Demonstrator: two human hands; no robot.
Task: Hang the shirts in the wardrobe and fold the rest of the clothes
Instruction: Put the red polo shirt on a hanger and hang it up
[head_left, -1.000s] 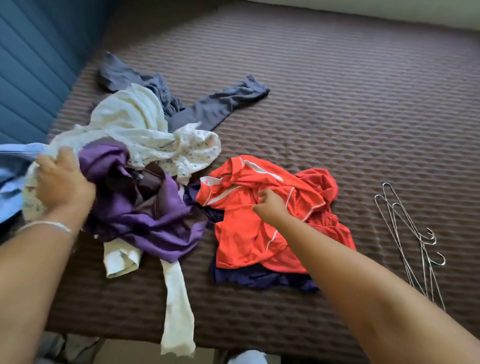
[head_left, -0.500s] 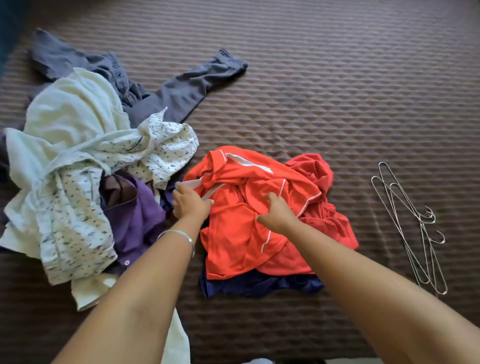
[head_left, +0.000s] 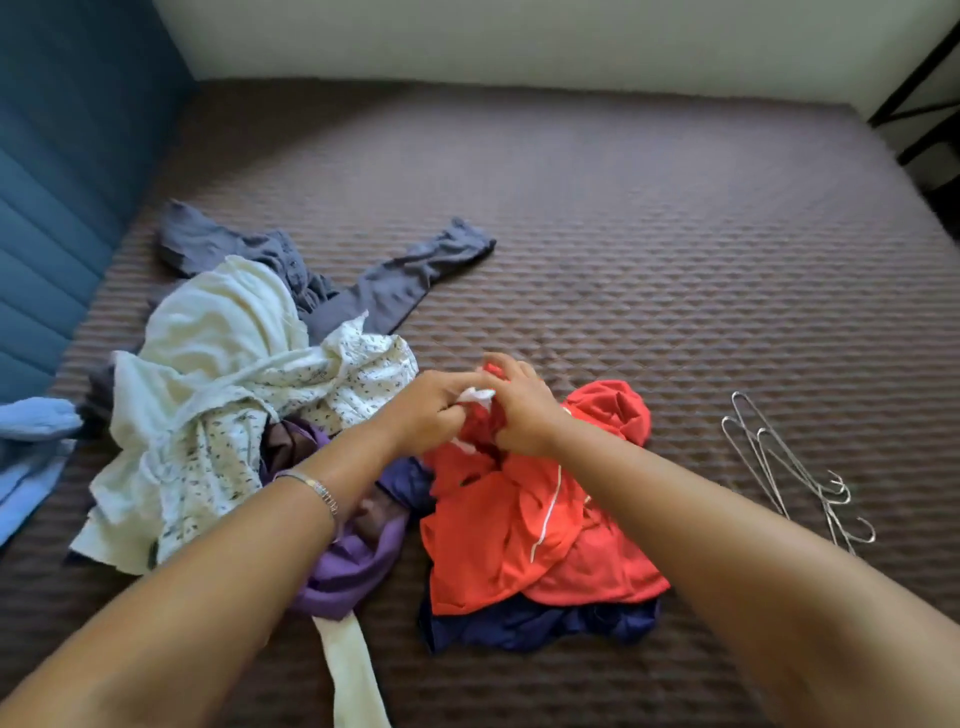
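Note:
An orange-red shirt (head_left: 524, 535) with white piping lies crumpled on the brown quilted bed (head_left: 623, 234), over a dark blue garment (head_left: 540, 623). My left hand (head_left: 431, 410) and my right hand (head_left: 519, 410) meet at its upper edge, both gripping its white-trimmed collar, lifted slightly off the bed. To the left lies a heap: a cream garment (head_left: 218, 322), a white dotted shirt (head_left: 228, 441), a purple garment (head_left: 358, 561) and a grey long-sleeved shirt (head_left: 395, 280). Wire hangers (head_left: 795, 467) lie to the right.
A blue padded headboard (head_left: 57, 208) runs along the left edge. A light blue cloth (head_left: 31, 447) hangs over the left side of the bed. A pale wall stands behind the bed, with a dark frame (head_left: 919, 93) at the top right.
My left hand left the purple garment in the heap and came over to the orange-red shirt. Both hands slid up to its collar and now bunch it together, raising that edge.

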